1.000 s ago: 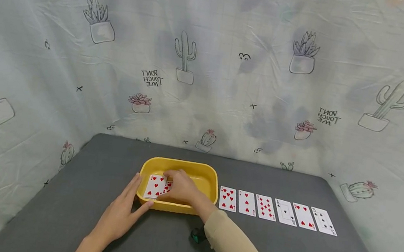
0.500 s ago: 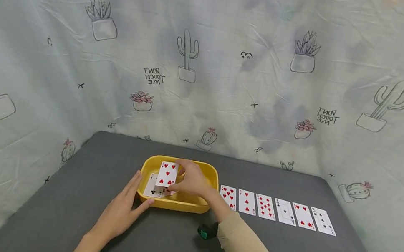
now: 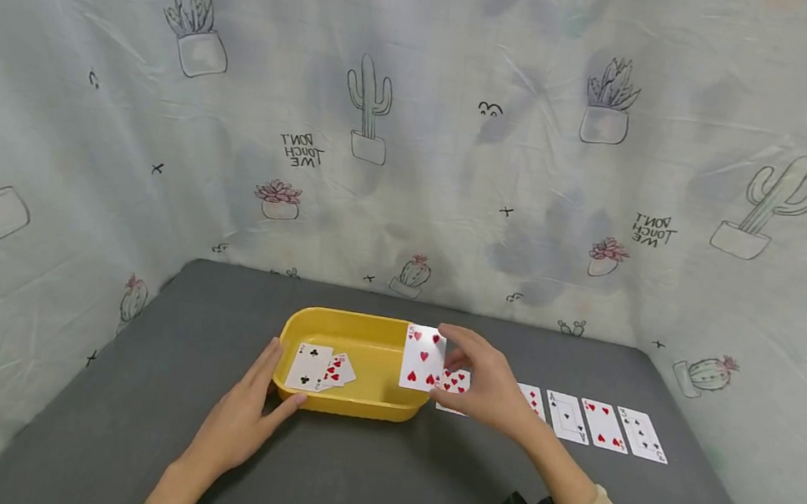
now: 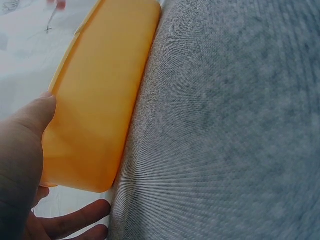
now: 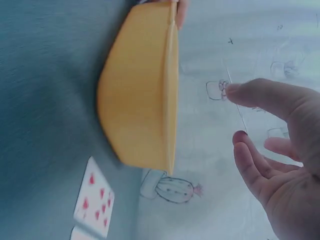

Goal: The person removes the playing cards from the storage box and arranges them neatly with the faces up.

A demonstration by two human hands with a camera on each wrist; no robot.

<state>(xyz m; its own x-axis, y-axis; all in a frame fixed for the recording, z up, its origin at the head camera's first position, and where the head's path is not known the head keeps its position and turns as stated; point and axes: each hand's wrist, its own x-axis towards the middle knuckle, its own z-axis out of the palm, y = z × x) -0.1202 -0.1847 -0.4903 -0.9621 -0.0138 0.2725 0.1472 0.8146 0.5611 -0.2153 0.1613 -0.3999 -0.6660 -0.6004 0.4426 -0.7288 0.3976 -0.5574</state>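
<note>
My right hand pinches a five of hearts playing card by its right edge, between thumb and fingers. The card is held face toward the head camera, over the right end of a yellow plastic tray. In the right wrist view the same card shows almost edge-on. My left hand rests at the tray's left end with straight fingers along the side. Its thumb lies at the near rim. Inside the tray, a two of clubs partly covers red-suited cards.
A row of face-up cards runs right of the tray, among them an ace, a heart card and a black-suited card. My right hand hides part of this row. A cactus-print curtain surrounds the dark grey table.
My right hand has picked the five of hearts off the cards in the tray, raised it and carried it rightward. The two of clubs is now uncovered. My left hand stays at the tray.
</note>
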